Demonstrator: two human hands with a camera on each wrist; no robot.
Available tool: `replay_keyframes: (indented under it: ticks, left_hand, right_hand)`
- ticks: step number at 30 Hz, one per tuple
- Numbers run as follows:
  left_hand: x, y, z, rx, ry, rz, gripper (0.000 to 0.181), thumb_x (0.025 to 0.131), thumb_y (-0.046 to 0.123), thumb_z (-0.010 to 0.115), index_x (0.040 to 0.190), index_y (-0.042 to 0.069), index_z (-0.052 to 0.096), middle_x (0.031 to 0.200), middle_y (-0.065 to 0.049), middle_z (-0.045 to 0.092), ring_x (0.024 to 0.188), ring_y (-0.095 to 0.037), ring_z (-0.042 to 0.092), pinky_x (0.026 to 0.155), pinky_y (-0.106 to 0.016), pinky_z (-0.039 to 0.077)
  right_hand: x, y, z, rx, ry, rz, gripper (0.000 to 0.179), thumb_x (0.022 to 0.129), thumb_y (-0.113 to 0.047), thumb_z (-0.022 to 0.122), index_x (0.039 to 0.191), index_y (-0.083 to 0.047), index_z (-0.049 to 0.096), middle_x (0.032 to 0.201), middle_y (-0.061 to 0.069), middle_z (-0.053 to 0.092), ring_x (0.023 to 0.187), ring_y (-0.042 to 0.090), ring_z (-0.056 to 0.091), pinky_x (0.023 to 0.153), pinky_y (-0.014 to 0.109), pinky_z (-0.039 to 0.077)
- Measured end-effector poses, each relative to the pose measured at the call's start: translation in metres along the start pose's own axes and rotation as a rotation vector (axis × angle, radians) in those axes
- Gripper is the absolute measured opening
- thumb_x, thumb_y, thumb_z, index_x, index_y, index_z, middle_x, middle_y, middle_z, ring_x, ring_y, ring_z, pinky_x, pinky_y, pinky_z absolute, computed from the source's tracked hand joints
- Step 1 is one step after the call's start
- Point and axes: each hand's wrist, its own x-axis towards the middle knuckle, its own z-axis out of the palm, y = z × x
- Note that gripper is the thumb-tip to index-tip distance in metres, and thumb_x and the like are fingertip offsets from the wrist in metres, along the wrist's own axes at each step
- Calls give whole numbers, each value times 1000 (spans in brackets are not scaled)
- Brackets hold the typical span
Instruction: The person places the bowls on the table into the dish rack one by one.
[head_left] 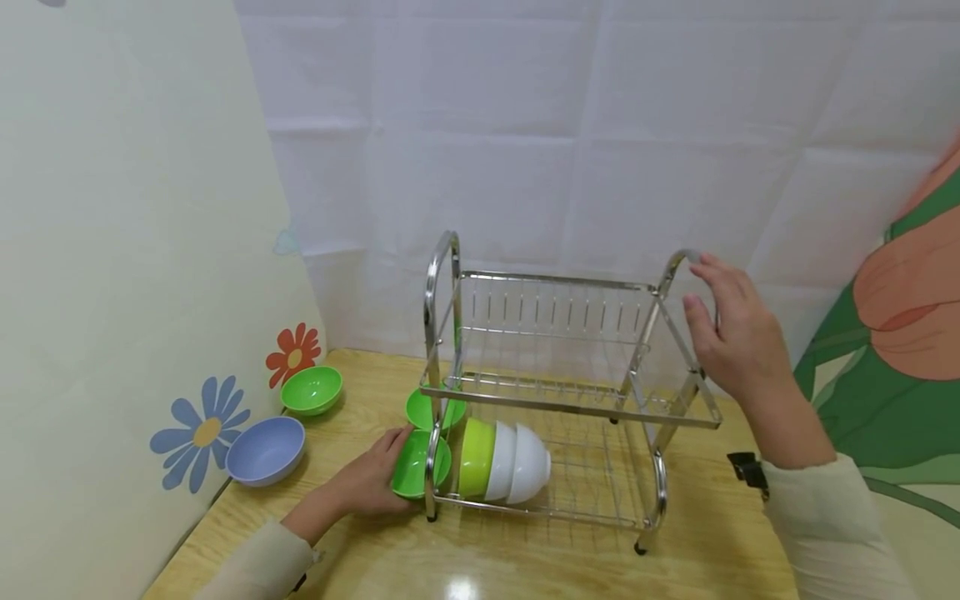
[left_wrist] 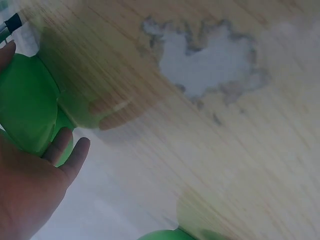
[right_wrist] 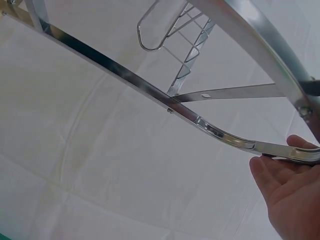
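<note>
My left hand (head_left: 369,482) holds a green bowl (head_left: 422,465) by its sides, at the left end of a metal two-tier dish rack (head_left: 570,408). In the left wrist view, the thumb and fingers lie on opposite sides of this bowl (left_wrist: 30,100). Another green bowl (head_left: 420,408) stands just behind it, partly hidden by the rack's leg. At the rack's upper right, my right hand (head_left: 738,333) grips the curved end bar (right_wrist: 280,149) between thumb and fingers. On the lower tier, a yellow-green bowl (head_left: 476,458) and white bowls (head_left: 531,467) are nested on their sides.
Farther left on the wooden table (head_left: 360,567) are a green bowl (head_left: 313,390) and a blue bowl (head_left: 264,450), close to the flower-printed wall (head_left: 135,250). A white sheet (head_left: 495,183) hangs behind the rack. The upper tier (head_left: 555,342) holds no dishes.
</note>
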Motion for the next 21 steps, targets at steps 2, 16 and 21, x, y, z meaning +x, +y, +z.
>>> replay_keyframes:
  ticks: [2, 16, 21]
  left_hand:
    - [0, -1, 1, 2, -1, -4, 121, 62, 39, 86, 158, 2, 21, 148, -16, 41, 127, -27, 52, 102, -46, 51]
    - [-7, -3, -5, -38, 15, -56, 122, 62, 43, 88, 157, 2, 23, 147, -16, 41, 122, -26, 53, 99, -46, 52]
    - [-12, -6, -12, -14, 16, -100, 124, 62, 50, 88, 157, 3, 24, 148, -16, 40, 123, -28, 53, 98, -47, 52]
  right_hand:
    - [0, 1, 1, 5, 2, -1, 44, 104, -19, 48, 145, -4, 48, 154, 18, 43, 127, 50, 47, 96, 71, 39]
    - [0, 1, 2, -14, 30, -54, 44, 104, -19, 49, 144, 0, 48, 151, 21, 45, 133, 47, 45, 97, 68, 40]
    - [0, 1, 1, -10, 13, -41, 45, 103, -19, 50, 145, -1, 47, 152, 20, 43, 135, 46, 43, 99, 68, 39]
